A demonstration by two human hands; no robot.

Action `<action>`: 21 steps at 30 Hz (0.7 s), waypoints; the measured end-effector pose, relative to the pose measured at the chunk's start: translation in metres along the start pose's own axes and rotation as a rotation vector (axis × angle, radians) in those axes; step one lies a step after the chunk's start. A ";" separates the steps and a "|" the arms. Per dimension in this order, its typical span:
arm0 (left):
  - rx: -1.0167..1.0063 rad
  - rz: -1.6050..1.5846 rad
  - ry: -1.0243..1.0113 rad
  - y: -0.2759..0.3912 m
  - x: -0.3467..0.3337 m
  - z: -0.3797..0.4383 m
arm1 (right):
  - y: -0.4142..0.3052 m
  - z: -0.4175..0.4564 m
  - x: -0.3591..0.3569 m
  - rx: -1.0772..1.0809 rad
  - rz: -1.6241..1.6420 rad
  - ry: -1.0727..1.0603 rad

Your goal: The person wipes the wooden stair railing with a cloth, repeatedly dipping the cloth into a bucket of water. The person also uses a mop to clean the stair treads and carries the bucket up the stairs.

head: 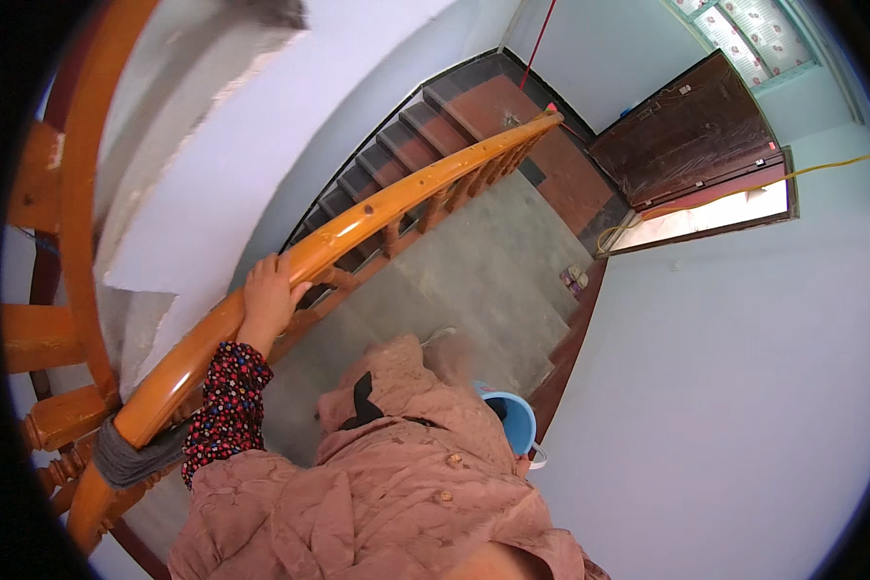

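Note:
My left hand [268, 293] grips the varnished wooden handrail [366, 210] of the staircase, fingers over the top and thumb along the near side. A flowered dark cuff covers that wrist. Low at my right side hangs a light blue plastic bucket [525, 420] with something dark inside. Only a bit of my right hand [523, 465] shows, at the bucket's white handle [540, 457]; the pink dress [406, 493] I wear hides the rest. Below me, grey concrete stairs [471, 268] lead down, and one of my feet is blurred on them.
A grey cloth [127, 457] is wrapped around the rail behind my left hand. A pair of shoes [573, 279] stands on a step by the right wall. At the landing [565, 174], a brown door [689, 138] stands ajar, with a yellow cable [826, 167] running across the doorway.

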State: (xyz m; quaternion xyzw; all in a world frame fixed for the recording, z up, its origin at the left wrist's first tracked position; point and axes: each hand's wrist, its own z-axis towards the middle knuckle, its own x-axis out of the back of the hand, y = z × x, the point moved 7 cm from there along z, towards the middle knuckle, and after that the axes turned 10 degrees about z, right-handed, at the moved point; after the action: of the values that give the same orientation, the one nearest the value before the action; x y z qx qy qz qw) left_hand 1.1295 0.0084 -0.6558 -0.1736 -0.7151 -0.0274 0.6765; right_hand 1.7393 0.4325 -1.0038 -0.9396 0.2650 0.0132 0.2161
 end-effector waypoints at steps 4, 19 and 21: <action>0.242 0.113 -0.059 0.002 -0.057 0.029 | 0.016 0.052 -0.034 -0.044 0.048 -0.028; 0.579 0.059 -0.052 -0.095 -0.086 0.024 | 0.027 0.134 -0.062 -0.127 0.089 -0.038; 0.611 0.111 0.005 -0.109 -0.094 0.015 | 0.022 0.138 -0.083 -0.002 -0.043 -0.083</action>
State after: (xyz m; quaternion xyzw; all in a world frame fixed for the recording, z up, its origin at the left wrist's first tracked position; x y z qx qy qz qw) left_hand 1.0862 -0.1098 -0.7278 -0.0009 -0.6782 0.2251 0.6995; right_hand 1.6696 0.5135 -1.1262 -0.9440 0.2354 0.0479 0.2260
